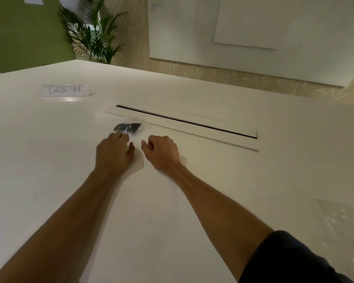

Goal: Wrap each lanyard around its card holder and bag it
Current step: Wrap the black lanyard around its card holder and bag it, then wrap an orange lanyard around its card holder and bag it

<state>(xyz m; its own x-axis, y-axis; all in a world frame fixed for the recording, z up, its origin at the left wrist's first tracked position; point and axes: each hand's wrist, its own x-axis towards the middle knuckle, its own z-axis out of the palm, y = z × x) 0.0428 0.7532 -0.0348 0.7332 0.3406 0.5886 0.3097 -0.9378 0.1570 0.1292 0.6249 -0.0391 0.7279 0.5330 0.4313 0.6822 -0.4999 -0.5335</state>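
A small clear plastic bag [131, 125] lies on the white table [49, 160], with a dark bundled lanyard and card holder [127, 127] inside it. My left hand [113, 154] rests on the table just below the bag, its fingertips touching the bag's near edge. My right hand [161, 152] hovers a little to the right of the left one, fingers loosely curled, holding nothing. The image is blurred, so fine detail of the bundle cannot be made out.
A long cable slot with a flap [188, 123] runs across the table behind the bag. A paper sign reading CHECK-IN [65, 90] stands at the far left. Clear plastic bags [339, 225] lie at the right edge. A potted plant [92, 33] stands beyond the table.
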